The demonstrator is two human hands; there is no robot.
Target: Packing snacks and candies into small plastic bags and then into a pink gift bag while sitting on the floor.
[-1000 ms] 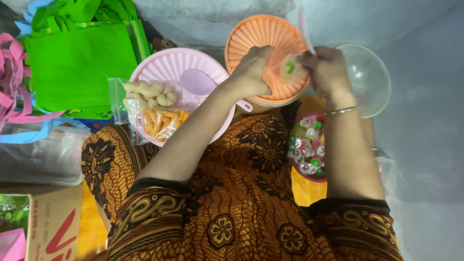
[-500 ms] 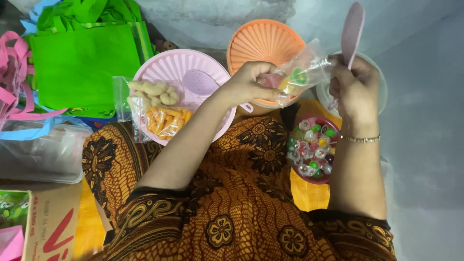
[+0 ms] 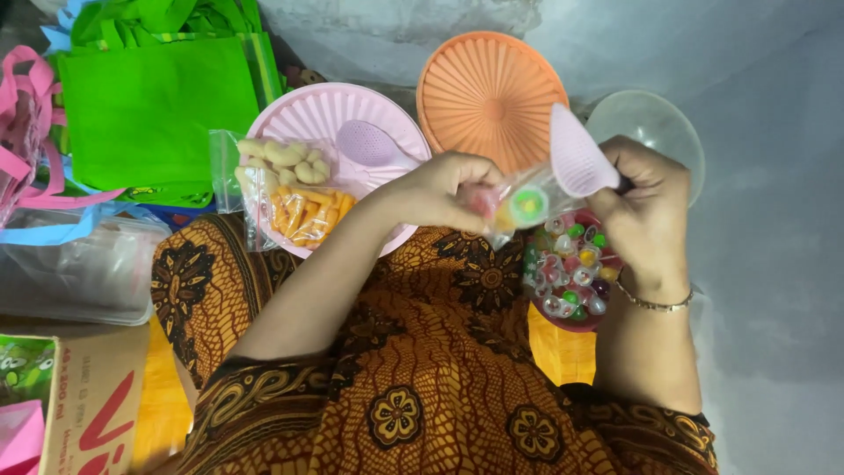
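Note:
My left hand (image 3: 447, 190) grips a small clear plastic bag (image 3: 519, 204) with a green and yellow jelly cup and something pink inside. My right hand (image 3: 646, 211) holds a pink plastic scoop (image 3: 573, 157) by its handle, its head resting at the bag's open end. Just below them a red bowl (image 3: 569, 274) full of several colourful jelly cups rests on my lap. An upturned orange lid (image 3: 489, 90) lies behind my hands.
A pink bowl (image 3: 325, 119) to the left carries a second pink scoop (image 3: 369, 145) and clear bags of snacks (image 3: 290, 193). A clear bowl (image 3: 651, 123) stands far right. Green cloth bags (image 3: 149, 97), pink bags (image 3: 18, 114), a plastic tub (image 3: 79, 273) and a cardboard box (image 3: 88, 405) fill the left side.
My right hand has brought the pink scoop down from a raised position to the mouth of the bag. Both hands with the bag have shifted lower, over the red bowl.

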